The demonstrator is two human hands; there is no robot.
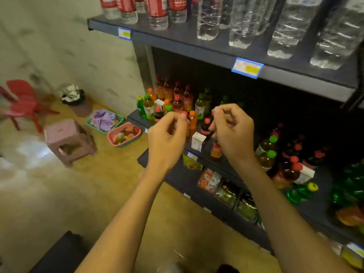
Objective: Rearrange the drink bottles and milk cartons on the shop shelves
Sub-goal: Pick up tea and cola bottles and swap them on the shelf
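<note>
— What are the hands holding?

— Both are raised in front of the middle shelf (220, 160). The left hand (167, 138) has its fingers curled with the tips close to the thumb; I cannot tell whether anything is pinched there. The right hand (232, 131) is curled the same way, fingertips drawn together, and again the blur hides whether it grips something.

— Where are the drinks?

— Small bottles (177, 101) with red, orange and green caps stand crowded on the middle shelf, just behind the hands. A white milk carton (198, 141) stands near the shelf's front edge between the two hands, beside a dark bottle with a red cap (205, 128). A second white carton (305, 174) sits further right among larger bottles.

— And above?

— Clear water bottles (244, 22) line the top shelf (177, 39), some with red labels.

— Anything on the floor?

— A pink stool (69, 140), a red chair (23, 103), and two baskets (124, 134) by the wall.
</note>
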